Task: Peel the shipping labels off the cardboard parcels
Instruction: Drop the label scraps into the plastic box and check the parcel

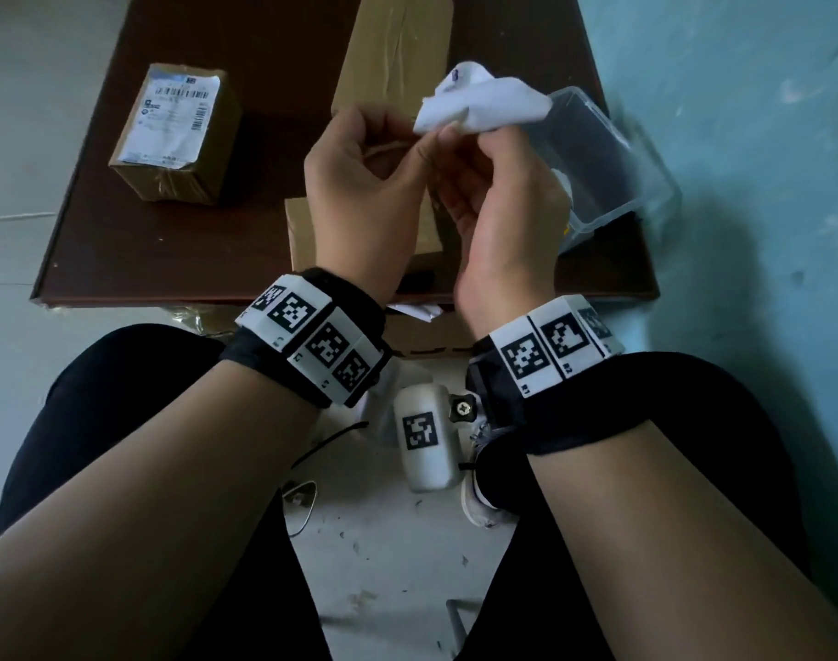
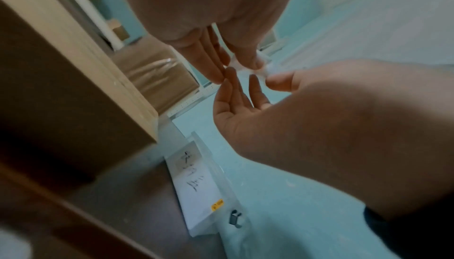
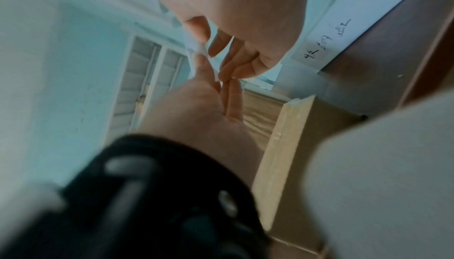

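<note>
At the far left of the table (image 1: pixel 121 260) stands a small parcel (image 1: pixel 176 136) with its shipping label (image 1: pixel 171 124) still stuck on top, well apart from both hands and nearer the left one. The left hand (image 1: pixel 364 183) pinches one edge of a crumpled peeled label (image 1: pixel 479 100), held up between the hands above the table. The right hand (image 1: pixel 498 207) pinches the same label from the other side, and just right of it an open clear plastic bin (image 1: pixel 617 150) looks the likely drop spot.
</note>
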{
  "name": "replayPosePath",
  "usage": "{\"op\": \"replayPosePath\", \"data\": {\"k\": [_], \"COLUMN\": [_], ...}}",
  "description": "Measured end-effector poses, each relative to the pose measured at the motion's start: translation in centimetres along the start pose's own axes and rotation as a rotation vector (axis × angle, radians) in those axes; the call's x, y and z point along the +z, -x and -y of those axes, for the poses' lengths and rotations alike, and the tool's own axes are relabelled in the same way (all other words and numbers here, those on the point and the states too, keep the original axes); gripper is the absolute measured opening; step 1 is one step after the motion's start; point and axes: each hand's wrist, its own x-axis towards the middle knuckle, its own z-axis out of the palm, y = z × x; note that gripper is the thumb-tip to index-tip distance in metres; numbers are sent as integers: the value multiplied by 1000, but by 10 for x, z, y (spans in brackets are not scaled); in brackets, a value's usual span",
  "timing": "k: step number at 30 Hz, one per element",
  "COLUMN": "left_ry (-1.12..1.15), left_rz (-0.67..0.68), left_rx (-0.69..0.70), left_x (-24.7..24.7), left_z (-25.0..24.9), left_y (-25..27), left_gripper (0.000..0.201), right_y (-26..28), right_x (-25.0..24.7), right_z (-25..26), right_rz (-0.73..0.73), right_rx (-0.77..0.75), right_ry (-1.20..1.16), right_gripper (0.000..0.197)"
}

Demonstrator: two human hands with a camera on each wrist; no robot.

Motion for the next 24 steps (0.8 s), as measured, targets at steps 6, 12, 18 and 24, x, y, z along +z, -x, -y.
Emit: {"op": "replayPosePath", "data": {"k": [6,12,18,24], "left_ry": [35,19,-51,-34], "left_rz": [87,305,401,341], "left_rx": [-118,-68,-114,-248], "left_x": [31,49,71,76], "left_z": [10,13,20,21], "left_y": [-8,-20,-22,-25], "left_gripper": [31,29,25,14], "right_y": [-12,-28,-51,-71], "right_x": [-22,-40,-60,-76], "right_z": [27,37,53,55], "right_rz": [0,48,-68,-231], "right_rx": [114,70,29,161], "right_ry": [-111,-110,-106,-160], "right_gripper": [24,24,18,21]}}
